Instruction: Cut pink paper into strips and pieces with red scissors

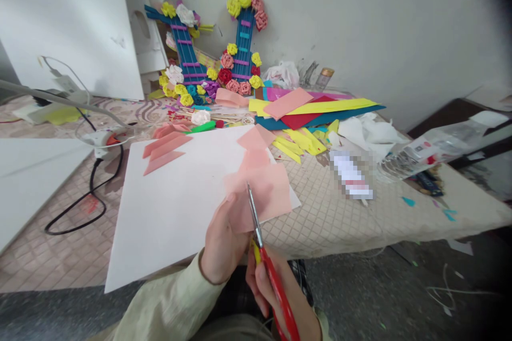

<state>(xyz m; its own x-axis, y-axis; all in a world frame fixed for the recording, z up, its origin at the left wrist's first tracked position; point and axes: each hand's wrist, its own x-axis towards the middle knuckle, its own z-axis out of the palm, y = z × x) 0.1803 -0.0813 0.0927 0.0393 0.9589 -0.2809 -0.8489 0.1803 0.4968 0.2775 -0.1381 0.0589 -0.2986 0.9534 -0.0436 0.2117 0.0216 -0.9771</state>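
Observation:
My left hand [222, 242] holds a pale pink sheet of crepe paper [274, 192] from below, its thumb pressed on the sheet's left part. In my right hand [276, 282] is a pair of scissors [276, 282] with red handles, the metal blades lying across the pink sheet and pointing away from me. Something yellow shows by the scissors' pivot. Under the paper lies a large white board [172, 213]. Two more pink pieces [256, 138] rest just beyond the sheet, and several slanted pink strips [166, 152] lie at the board's far left corner.
Two blue paper guitar shapes [240, 48] with paper flowers lean against the wall. Coloured paper strips [320, 106] are piled at the back. A clear plastic bottle [432, 149] lies right, near a pixelated object [352, 176]. A black cable [94, 192] loops at left.

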